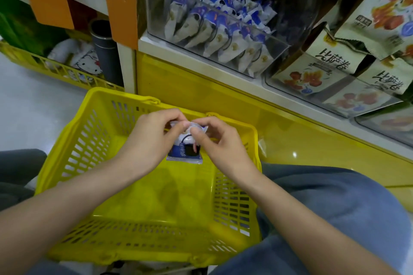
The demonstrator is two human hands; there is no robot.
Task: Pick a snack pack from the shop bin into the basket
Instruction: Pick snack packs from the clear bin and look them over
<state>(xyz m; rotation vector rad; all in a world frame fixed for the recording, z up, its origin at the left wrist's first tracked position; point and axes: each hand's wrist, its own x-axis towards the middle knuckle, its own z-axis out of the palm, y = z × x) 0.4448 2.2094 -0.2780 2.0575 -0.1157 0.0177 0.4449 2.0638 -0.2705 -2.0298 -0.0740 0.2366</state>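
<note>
I hold a small blue-and-white plastic snack pack [185, 149] over the far half of the yellow slotted plastic shopping basket [73, 154], pinching its crimped top edge between the thumb and fingers of my left hand [149, 138] and my right hand [218, 140], both closed narrow on it. It hangs limp from that seam, so I judge it light, soft and crinkly, the film a little slippery; the sealed edges are the sure places to hold, and the puffed middle may crush if squeezed. I cannot quite tell whether its lower edge touches the basket floor or hangs just above it. The floor under it is smooth yellow plastic and looks bare, with plenty of room to let go. Far and right, the clear plastic shop bin [223, 29] sits on the white shelf edge, packed with the same packs; further right are cream pouches with red fruit prints [330, 67]. My denim-clad knee [335, 207] presses near the basket's right wall.
</note>
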